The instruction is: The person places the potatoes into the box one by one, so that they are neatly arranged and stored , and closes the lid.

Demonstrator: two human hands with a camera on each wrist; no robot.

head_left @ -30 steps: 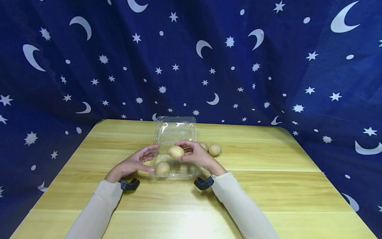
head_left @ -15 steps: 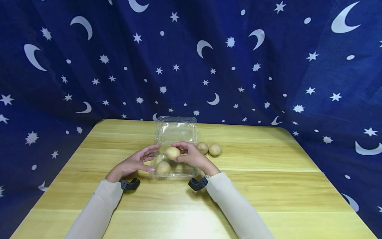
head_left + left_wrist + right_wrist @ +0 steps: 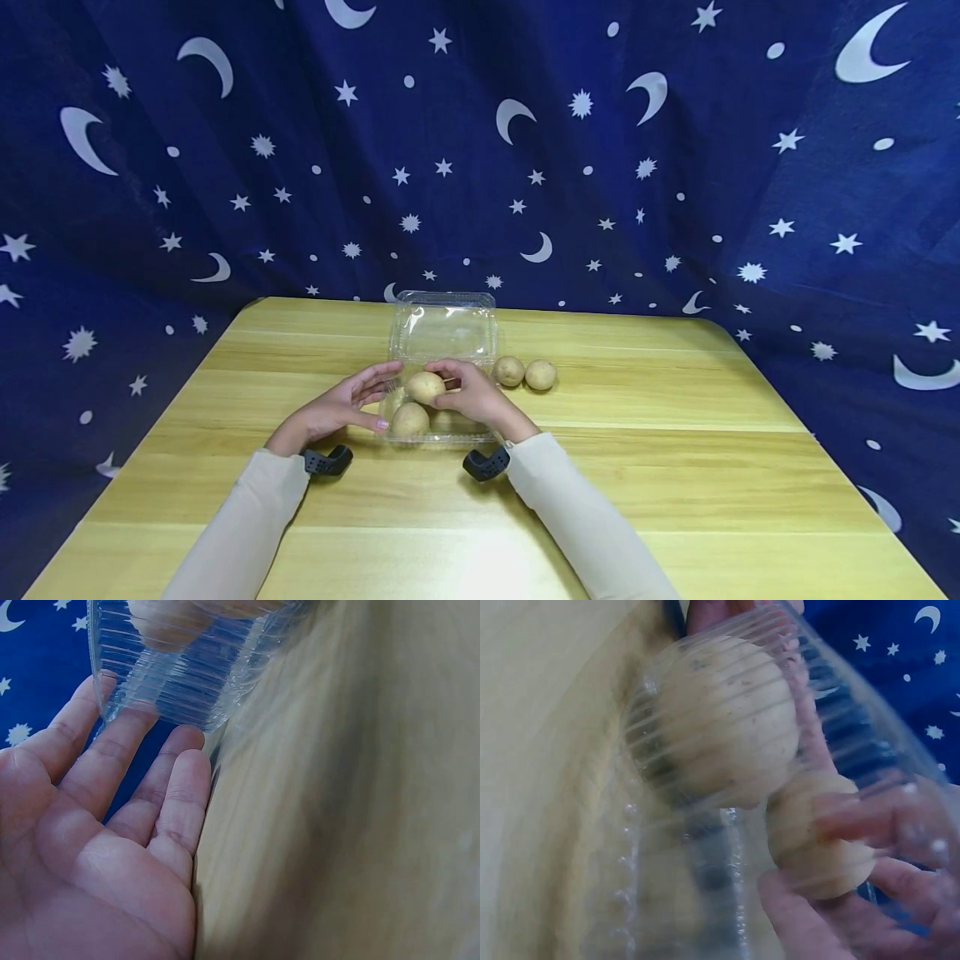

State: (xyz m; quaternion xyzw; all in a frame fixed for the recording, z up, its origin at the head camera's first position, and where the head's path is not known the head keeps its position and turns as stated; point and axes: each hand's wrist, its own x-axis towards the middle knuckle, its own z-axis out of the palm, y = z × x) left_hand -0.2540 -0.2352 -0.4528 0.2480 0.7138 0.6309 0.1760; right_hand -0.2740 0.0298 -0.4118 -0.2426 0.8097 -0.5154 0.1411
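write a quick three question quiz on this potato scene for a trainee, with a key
1. Count: how many potatoes lie on the wooden table outside the clear plastic clamshell in the head view?
2. True or false: the clamshell's lid is shut.
3. Multiple choice: which hand grips a potato?
A) left
B) right
C) neither

Key:
1. Two.
2. False; the lid is open.
3. B; the right hand grips it.

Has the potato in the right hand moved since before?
Yes. In the head view, the potato in the right hand moved left and slightly down against the clear box.
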